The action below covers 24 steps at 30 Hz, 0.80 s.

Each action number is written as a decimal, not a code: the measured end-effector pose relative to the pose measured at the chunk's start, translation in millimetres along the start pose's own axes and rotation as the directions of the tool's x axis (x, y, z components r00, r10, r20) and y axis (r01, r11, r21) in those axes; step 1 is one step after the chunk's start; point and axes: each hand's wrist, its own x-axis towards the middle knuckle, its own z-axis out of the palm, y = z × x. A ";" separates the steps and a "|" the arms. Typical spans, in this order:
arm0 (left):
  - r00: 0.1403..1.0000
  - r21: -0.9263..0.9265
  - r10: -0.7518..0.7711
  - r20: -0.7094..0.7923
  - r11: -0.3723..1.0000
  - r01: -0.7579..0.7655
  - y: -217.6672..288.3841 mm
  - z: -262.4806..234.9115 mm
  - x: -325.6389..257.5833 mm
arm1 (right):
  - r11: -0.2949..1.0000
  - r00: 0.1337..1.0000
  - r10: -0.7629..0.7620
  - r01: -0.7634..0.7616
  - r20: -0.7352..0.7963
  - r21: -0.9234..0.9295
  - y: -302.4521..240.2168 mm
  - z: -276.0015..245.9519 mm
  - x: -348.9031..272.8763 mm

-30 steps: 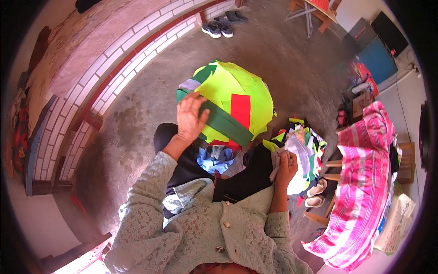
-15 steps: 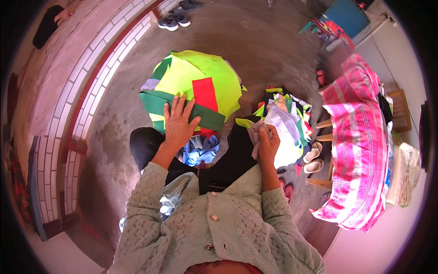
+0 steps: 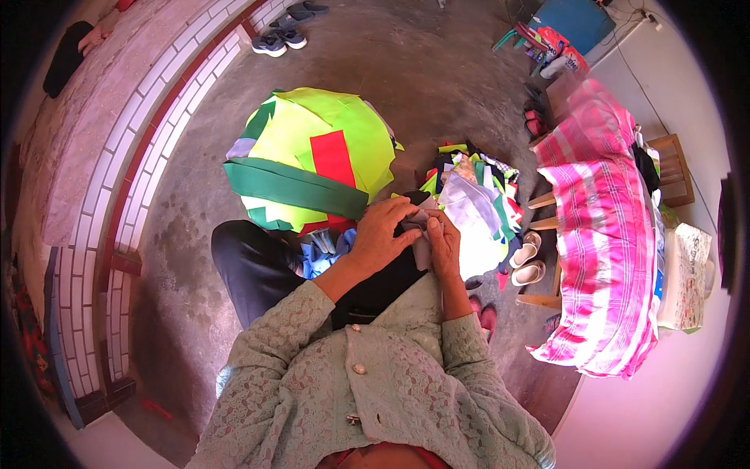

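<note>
Over my right thigh, my left hand and my right hand come together with fingers closed on a grey cloth piece. Part of the cloth is hidden by my fingers. Ahead and to the left is a rounded pile of fabric pieces, mostly a bright yellow-green fabric. Across its near side lies a dark green fabric strip, with a red fabric piece beside it. Blue cloth shows between my legs. To the right of my hands sits a loose heap of mixed fabric scraps.
On the right, a pink checked cloth covers a wooden-legged piece of furniture, with beige slippers next to it. Dark shoes stand at the far left by a white brick-patterned ledge. Red footwear is right of my lap.
My left hand has left the green strip on the pile and moved right to the grey cloth by my right hand. The view has shifted slightly.
</note>
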 end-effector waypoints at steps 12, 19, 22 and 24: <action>0.902 -0.449 -0.431 -0.019 0.810 0.377 -13.6 -4.1 -17.4 | 0.973 0.987 0.159 -0.157 0.006 0.170 5.8 -4.4 4.0; 0.920 -0.361 -0.381 -0.092 0.874 0.326 12.4 -11.9 -19.3 | 0.915 0.965 0.263 -0.252 0.007 0.315 5.1 -4.6 5.9; 0.868 -0.403 -0.374 0.328 0.775 0.486 9.1 -1.3 -23.3 | 0.934 0.968 0.247 -0.253 0.056 0.253 -7.2 -4.1 4.3; 0.817 -0.409 -0.434 0.379 0.714 0.569 8.8 2.6 -22.7 | 0.961 0.971 0.219 -0.232 0.097 0.148 -20.6 -4.8 1.8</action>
